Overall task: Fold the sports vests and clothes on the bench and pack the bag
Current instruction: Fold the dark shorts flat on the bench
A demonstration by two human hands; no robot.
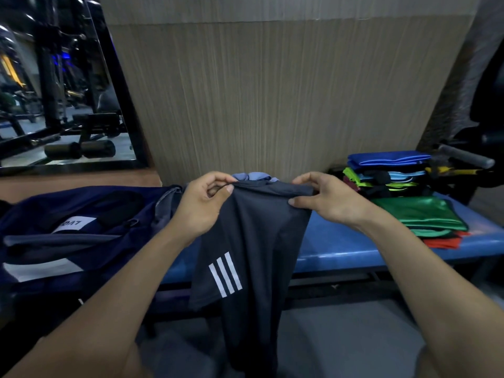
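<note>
Shirt: dark shirt (253,241), top edge held over the bench (341,241) front edge, rest hanging toward the floor.
Hands: left hand (201,205) and right hand (327,200) apart, each pinching the top edge.
Bag: navy bag (81,230), bench left end.
Folded: stack (387,173), back right corner.
Risk: slack hem may drag on the floor; uneven pinches would skew the fold.
</note>
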